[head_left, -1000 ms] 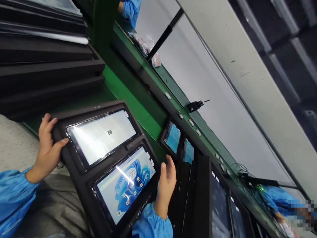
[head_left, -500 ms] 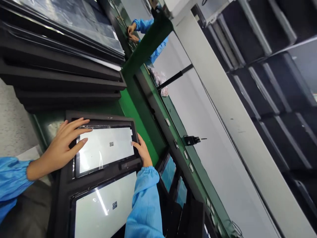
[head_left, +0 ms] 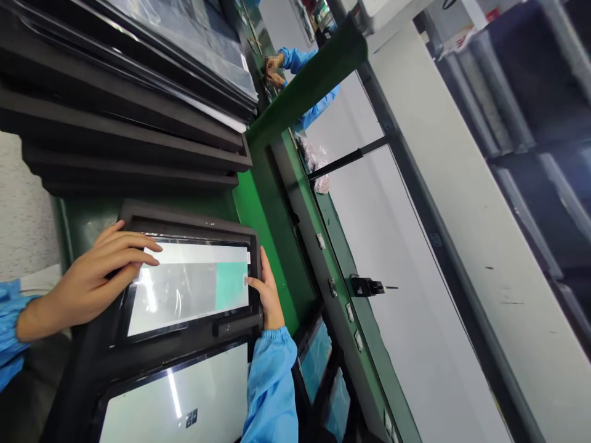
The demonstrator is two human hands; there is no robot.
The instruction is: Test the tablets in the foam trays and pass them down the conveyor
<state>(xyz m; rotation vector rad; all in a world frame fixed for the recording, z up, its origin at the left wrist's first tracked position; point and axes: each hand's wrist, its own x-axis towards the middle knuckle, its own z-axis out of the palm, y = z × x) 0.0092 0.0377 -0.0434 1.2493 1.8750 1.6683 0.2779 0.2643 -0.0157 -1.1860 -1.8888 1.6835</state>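
Observation:
A tablet (head_left: 194,286) lies in a black foam tray (head_left: 198,220), its lit screen split into white, grey and teal areas. My left hand (head_left: 104,271) is open above the tablet's left end, fingers stretched over the upper left of the screen; whether they touch the glass I cannot tell. At the other end my right hand (head_left: 268,292) grips the tray's right edge. Its thumb lies on the tablet's right border and the fingers run along the tray's outer side. Closer to me in the same tray is a second tablet (head_left: 184,394), pale with a dark four-square logo.
Black foam trays (head_left: 124,138) are stacked at the upper left, with film-covered panels (head_left: 194,46) on top. More blue-screened devices (head_left: 316,360) stand on the right. A green bench divider (head_left: 305,77) rises behind. Beyond it a co-worker's hands (head_left: 276,69) are busy. Dark shelving fills the upper right.
The upper tablet's screen has gone from pale with a logo to white, grey and teal blocks. My left hand has shifted slightly left; the right keeps its hold. The camera view has shifted.

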